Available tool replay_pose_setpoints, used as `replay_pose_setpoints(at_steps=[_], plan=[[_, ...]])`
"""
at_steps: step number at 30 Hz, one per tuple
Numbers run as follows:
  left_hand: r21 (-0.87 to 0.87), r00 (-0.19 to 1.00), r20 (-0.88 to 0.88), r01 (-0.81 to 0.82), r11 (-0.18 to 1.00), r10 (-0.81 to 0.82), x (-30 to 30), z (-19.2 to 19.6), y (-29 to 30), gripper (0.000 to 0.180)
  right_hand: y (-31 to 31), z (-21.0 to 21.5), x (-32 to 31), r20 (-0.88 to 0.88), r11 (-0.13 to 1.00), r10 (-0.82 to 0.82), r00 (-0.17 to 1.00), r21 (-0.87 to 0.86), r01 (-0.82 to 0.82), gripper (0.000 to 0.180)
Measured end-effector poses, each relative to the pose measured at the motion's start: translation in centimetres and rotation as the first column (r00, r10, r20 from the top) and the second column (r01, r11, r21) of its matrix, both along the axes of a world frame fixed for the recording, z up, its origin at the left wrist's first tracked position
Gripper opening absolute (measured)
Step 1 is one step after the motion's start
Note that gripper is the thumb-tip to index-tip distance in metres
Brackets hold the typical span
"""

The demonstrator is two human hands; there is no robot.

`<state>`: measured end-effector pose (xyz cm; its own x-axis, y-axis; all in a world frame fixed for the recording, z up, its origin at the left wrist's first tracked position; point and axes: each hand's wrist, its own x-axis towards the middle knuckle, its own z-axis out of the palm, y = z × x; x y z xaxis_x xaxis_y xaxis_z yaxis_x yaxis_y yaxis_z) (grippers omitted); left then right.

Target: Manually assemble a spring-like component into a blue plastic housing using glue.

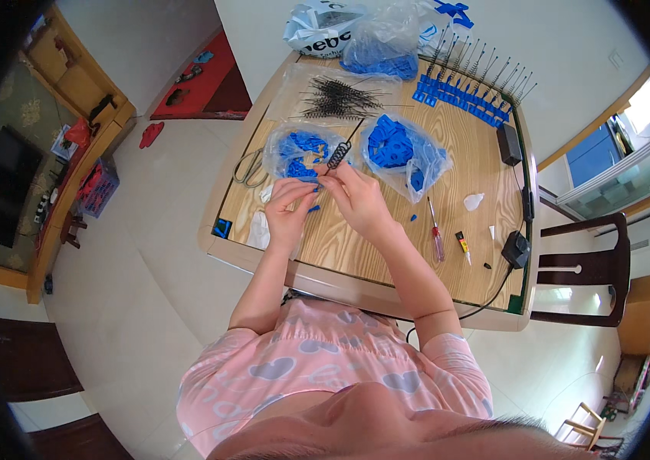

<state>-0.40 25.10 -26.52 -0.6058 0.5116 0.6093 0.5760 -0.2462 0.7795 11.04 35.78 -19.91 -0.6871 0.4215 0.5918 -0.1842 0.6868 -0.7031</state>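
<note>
My right hand [356, 201] is closed around a black coiled wire spring [338, 156], which tilts up and away with a thin straight end. Fingertips of my left hand [289, 211] are pinched together and meet the right hand's fingers at the spring's lower end. A bit of blue plastic [316, 187] shows between them, partly hidden. Just beyond my hands lie two clear bags of blue plastic parts, the left bag [300, 146] and the right bag [390, 146]. Past them, a pile of black wire springs [340, 97] rests on a plastic sheet.
Finished-looking blue pieces with upright springs [467, 100] line the far right. A screwdriver [437, 234], a small glue tube [464, 247] and a black power adapter [517, 249] lie at right. Scissors [248, 170] sit at left. A chair [582, 268] stands beside the table.
</note>
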Motion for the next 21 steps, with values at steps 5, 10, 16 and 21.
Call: replay_pose_setpoints(at_steps=[5, 10, 16, 21], plan=[[0.01, 1.0, -0.03, -0.006, 1.0, 0.006, -0.04, 0.07, 0.19, 0.017, 0.15, 0.46, -0.03, 0.027, 0.993, -0.077, 0.997, 0.087, 0.074, 0.015], [-0.018, 0.999, -0.03, -0.041, 0.999, 0.04, 0.0, 0.13, 0.43, 0.016, 0.18, 0.29, -0.09, -0.068, 0.994, -0.069, 0.995, 0.081, 0.075, 0.012], [-0.013, 0.999, -0.038, -0.04, 0.999, 0.039, 0.0, -0.01, 0.53, 0.016, 0.04, 0.13, 0.2, -0.098, 0.995, -0.05, 0.994, 0.081, 0.058, 0.01], [-0.01, 0.999, -0.035, -0.041, 0.999, 0.041, 0.36, 0.28, 0.33, 0.016, 0.0, -0.13, 0.32, -0.098, 0.995, -0.043, 0.994, 0.088, 0.052, 0.009]])
